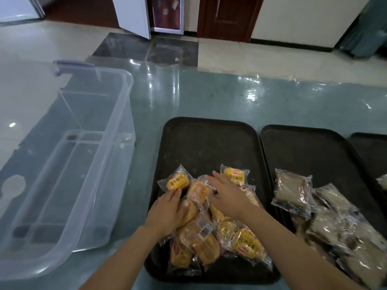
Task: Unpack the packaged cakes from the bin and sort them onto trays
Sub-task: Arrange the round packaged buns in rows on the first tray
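Single view, camera on my head, wide-angle, pitched forward and down. It sits close over the near edge of the surface (209, 97); my forearms enter from the bottom of frame and both hands land low centre, left hand (167, 212), right hand (228, 195). Black tray (207, 139) is dead centre, second tray (310, 151) right of it, a third cut off by the right edge. Clear bin (88, 164) fills the left side. Top of frame reaches the floor (272, 57), the doors and the far wall. Straight lines bow near the borders. No second view, so no overlap.
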`<state>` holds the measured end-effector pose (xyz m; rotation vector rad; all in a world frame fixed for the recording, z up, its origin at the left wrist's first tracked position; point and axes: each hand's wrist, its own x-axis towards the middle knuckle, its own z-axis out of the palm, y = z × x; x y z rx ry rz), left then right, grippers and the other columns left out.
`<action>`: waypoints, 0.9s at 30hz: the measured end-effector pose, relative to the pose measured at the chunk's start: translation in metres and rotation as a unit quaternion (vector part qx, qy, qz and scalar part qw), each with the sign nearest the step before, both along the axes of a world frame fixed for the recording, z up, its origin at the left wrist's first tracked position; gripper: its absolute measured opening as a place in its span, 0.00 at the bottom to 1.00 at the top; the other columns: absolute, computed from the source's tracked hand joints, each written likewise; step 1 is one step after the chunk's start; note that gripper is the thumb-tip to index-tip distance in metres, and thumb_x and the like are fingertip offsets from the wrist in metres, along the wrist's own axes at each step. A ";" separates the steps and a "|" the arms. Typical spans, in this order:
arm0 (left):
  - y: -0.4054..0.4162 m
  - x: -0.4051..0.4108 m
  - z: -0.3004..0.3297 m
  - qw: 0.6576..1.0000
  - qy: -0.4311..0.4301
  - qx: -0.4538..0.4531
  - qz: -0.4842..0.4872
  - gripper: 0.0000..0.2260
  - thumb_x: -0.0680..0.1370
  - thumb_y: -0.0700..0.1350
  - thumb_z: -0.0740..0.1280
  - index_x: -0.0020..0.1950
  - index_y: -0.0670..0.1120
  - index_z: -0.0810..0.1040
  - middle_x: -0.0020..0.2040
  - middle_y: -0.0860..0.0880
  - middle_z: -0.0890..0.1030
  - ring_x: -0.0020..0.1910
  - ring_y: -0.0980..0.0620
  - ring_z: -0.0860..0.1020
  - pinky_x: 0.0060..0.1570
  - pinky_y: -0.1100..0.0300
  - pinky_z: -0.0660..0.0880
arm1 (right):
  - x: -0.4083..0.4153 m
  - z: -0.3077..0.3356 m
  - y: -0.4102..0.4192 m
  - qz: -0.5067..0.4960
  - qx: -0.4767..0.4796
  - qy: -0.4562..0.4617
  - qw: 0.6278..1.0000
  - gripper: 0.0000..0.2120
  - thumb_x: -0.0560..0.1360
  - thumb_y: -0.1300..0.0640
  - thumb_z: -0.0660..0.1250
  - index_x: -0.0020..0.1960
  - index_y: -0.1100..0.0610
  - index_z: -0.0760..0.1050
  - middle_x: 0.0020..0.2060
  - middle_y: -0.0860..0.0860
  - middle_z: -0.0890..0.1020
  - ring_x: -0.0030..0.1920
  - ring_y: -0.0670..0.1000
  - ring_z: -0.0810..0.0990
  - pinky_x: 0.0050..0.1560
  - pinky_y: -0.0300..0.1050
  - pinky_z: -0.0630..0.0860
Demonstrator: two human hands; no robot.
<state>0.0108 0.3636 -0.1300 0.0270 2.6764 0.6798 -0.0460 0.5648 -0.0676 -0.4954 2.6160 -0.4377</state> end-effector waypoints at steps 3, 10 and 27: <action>0.002 -0.008 -0.005 0.999 -0.035 -0.021 0.010 0.30 0.80 0.63 0.45 0.78 0.50 0.48 0.79 0.48 0.50 0.76 0.47 0.52 0.74 0.49 0.50 | -0.014 -0.005 -0.004 0.012 0.015 -0.009 1.000 0.27 0.81 0.48 0.57 0.77 0.49 0.54 0.77 0.50 0.54 0.77 0.52 0.51 0.74 0.49 0.52; 0.013 -0.053 -0.012 0.997 -0.035 0.002 0.065 0.28 0.81 0.62 0.44 0.78 0.51 0.45 0.79 0.49 0.45 0.77 0.50 0.45 0.75 0.49 0.46 | -0.050 -0.031 -0.010 0.083 0.052 -0.025 0.995 0.26 0.83 0.45 0.50 0.78 0.47 0.49 0.78 0.46 0.49 0.77 0.48 0.45 0.76 0.53 0.46; 0.013 -0.194 -0.041 0.982 0.100 -0.151 0.048 0.28 0.82 0.57 0.50 0.78 0.52 0.44 0.79 0.46 0.47 0.77 0.45 0.45 0.73 0.43 0.43 | -0.176 -0.083 -0.036 0.105 0.044 0.008 0.994 0.30 0.82 0.51 0.52 0.78 0.49 0.39 0.77 0.47 0.42 0.77 0.49 0.40 0.75 0.57 0.38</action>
